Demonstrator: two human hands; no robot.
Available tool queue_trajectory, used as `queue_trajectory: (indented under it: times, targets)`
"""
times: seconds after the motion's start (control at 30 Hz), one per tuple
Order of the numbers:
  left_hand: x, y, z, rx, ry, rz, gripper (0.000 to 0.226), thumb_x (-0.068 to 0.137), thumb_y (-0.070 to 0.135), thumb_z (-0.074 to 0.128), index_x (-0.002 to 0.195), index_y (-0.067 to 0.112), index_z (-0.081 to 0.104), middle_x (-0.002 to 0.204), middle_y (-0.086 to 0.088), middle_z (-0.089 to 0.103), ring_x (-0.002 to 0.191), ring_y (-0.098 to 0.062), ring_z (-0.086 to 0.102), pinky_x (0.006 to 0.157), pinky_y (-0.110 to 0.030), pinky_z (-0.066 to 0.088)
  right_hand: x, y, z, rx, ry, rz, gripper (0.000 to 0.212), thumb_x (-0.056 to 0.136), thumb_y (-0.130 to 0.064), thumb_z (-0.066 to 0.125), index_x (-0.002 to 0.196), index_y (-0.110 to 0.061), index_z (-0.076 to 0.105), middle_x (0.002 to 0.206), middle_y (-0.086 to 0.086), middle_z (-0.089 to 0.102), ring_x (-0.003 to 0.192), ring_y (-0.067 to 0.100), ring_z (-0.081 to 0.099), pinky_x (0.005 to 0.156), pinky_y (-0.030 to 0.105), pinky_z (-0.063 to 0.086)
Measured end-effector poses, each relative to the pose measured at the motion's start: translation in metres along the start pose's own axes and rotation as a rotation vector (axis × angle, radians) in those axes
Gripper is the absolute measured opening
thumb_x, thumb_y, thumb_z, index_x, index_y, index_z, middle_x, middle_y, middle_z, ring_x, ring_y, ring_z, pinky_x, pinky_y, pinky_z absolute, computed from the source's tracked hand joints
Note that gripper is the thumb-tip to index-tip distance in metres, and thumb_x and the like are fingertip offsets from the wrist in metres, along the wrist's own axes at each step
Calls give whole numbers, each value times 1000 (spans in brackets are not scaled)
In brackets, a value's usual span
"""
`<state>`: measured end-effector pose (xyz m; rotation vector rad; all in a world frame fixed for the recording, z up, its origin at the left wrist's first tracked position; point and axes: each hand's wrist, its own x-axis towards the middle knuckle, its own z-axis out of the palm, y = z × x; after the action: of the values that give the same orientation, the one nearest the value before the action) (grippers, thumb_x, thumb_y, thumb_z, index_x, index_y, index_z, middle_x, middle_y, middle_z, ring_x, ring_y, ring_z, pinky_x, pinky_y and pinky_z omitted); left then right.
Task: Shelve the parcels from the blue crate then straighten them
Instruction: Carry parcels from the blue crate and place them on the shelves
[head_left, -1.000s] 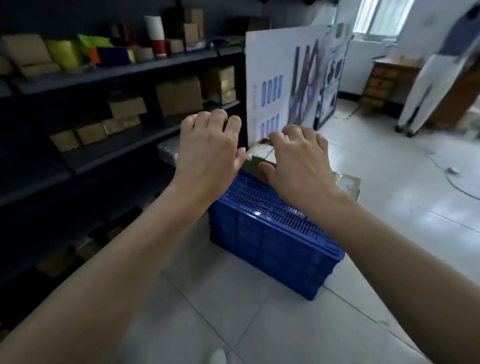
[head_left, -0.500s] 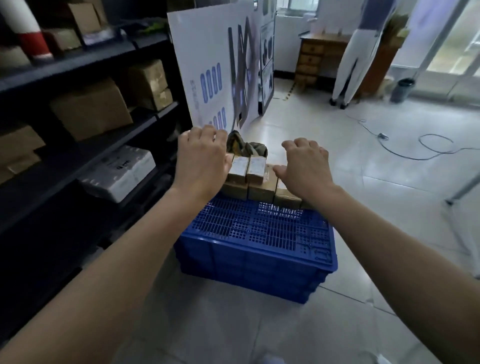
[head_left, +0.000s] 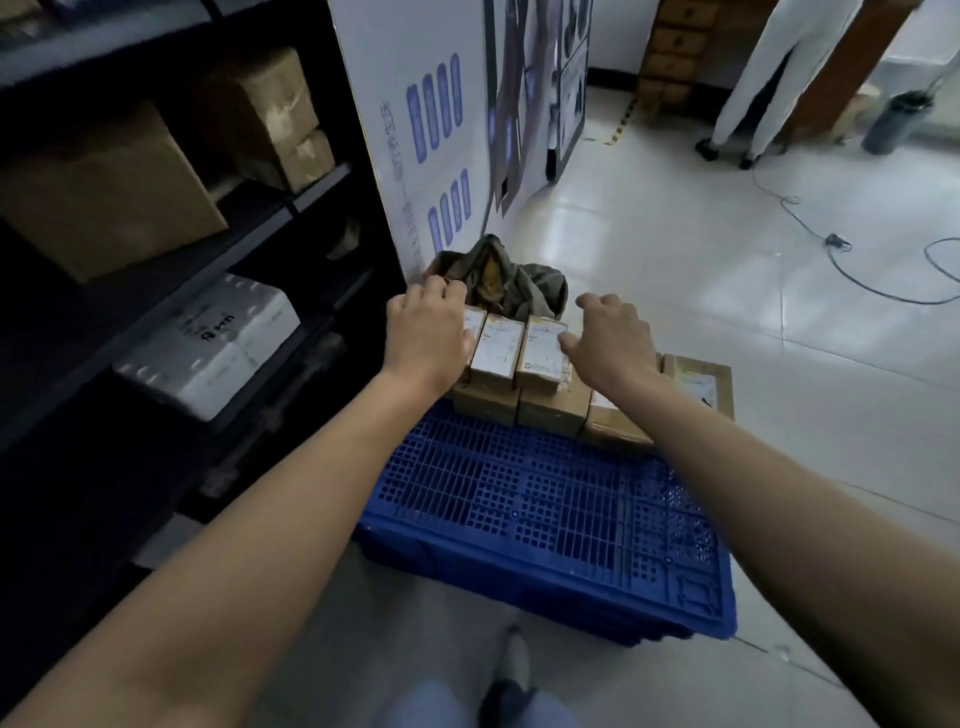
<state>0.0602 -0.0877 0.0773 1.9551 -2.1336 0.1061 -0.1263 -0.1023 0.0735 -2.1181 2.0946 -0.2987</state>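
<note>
Head view: a dark shelf (head_left: 270, 208) with brown boxes (head_left: 114, 192) and a white pack (head_left: 208, 348) fills the left, and beside it on the floor (head_left: 727, 270) stands the blue crate (head_left: 545, 519), mesh face up. The parcels (head_left: 498, 348) sit stacked on the crate's far end, three small labelled ones in a row atop larger brown ones. The left hand (head_left: 428, 332) lies over the leftmost small parcel with fingers curled round its far edge. The right hand (head_left: 610, 338) touches the rightmost one with its thumb, its bent fingers hidden, so I cannot tell whether it grips.
</note>
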Motion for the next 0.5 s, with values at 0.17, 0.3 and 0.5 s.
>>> queue_trajectory:
  times: [0.17,0.3,0.5]
  targets:
    - [53,-8,55,-75,-117,-38,44,90,26,56,129,9,45,126,-13,49,115,-31,46,93,-42,38,54,13,41,75,-105,76,51,92,-32,57,136,-9,46,131,16,54,118,34,51,95,45,45]
    - [86,-11,115,-178,-330,-38,49,88,27,59,131,10,43,132,-13,40,117,-31,43,92,-42,42,86,35,82,212,-177,204,51,88,-31,63,131,-7,50,127,16,59,113,32,57,88,37,48]
    - [126,-22,201,-247,-579,-110,60,86,27,62,137,12,36,134,-12,38,118,-31,45,94,-44,45,133,60,154,315,-303,294,52,90,-22,61,138,-7,45,135,15,53,120,30,53,96,38,44]
